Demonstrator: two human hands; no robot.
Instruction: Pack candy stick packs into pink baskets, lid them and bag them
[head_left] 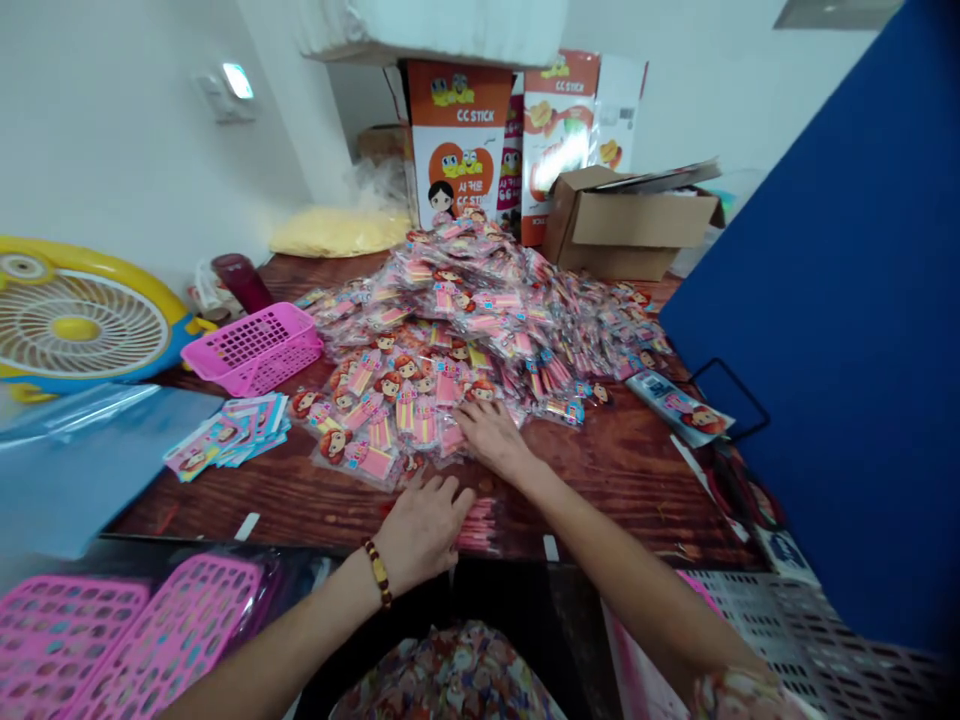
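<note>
A large heap of small clear plastic packets [480,325] covers the middle of the table, with pink and yellow contents and a cartoon girl on each. My right hand [491,437] reaches onto the heap's near edge, fingers stretched out and touching the packets there. Close to the table's front edge, my left hand [424,528], wearing a beaded bracelet [377,573], curls around a row of pink packets [478,525] packed edge up. Its palm and part of that row are hidden.
Left are a pink basket [259,350], printed cards [232,435] and a yellow fan [82,320]. Cartons [461,140] and an open box [637,225] stand behind. A blue panel [840,330] borders the right, near scissors [739,485]. More pink baskets [172,625] sit below left.
</note>
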